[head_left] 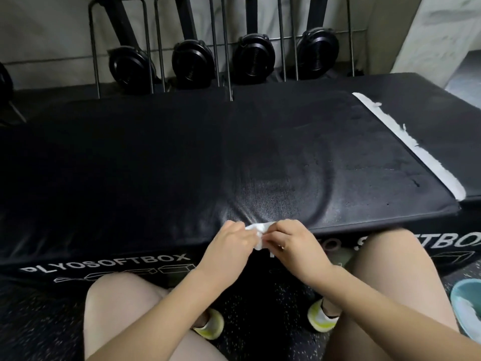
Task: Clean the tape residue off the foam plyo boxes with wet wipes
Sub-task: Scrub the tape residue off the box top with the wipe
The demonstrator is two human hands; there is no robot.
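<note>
Speckled black gym floor (260,308) under you, knees up, both feet just short of the box front. Teal tub (466,306) at your right, near the knee, white stuff in it, cannot tell what.

Your left hand (229,246) and right hand (291,243) meet at the near edge of the box (156,162), both pinching one white wipe (260,237) between them, fingers curled on it. Wipe is bunched, held just over the box edge; whether it touches the cover, cannot tell.

Step, as I read it: you're refolding or spreading the wipe for a fresh face, not scrubbing right now.

Box top right beyond your hands shows a wet-looking sheen and a dent in the foam. Small dark specks and faint streaks further right on the top, likely leftover residue.

Far right, a long white tape strip (408,144), ragged at the edge, runs along the seam to the second box (442,105). That looks like the main job left.

Next move calls for: wipe flattened under one hand, firm pressure, short strokes on the specks, then a reach right to the strip. Foam gives, so push flat, not with fingertips.

Behind: rack (226,48) of black machines against the wall.
</note>
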